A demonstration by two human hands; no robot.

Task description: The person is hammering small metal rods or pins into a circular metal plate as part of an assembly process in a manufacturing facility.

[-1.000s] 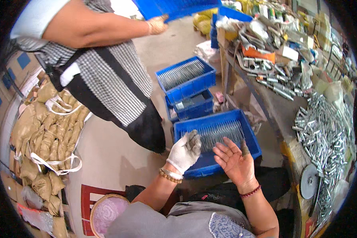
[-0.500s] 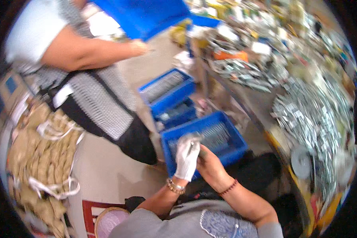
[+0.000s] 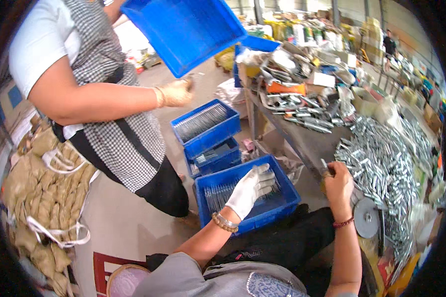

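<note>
Watching through the head camera, I saw the gloved left hand stretched out over a blue crate, its fingers extended and loosely parted, gripping nothing that I could make out. Whether it touched the thin metal rods lined up beneath it and to its left, I could not tell. The right hand, well apart from it, pinched a short metal piece between thumb and forefinger, one end poking out past the fingertips. I judged that piece light, rigid and hard to damage, but its bright surface looked likely to slip, so a firm pinch around its middle seemed the surest hold. The rods looked stiff and slender too, probably easier to lift singly by an end than in a bunch, where they might cross and catch. Beyond the right hand, on its outer side, short metal tubes lay in a loose heap that I expected to slide if pressed, and a grey disc sat just beside the wrist.
</note>
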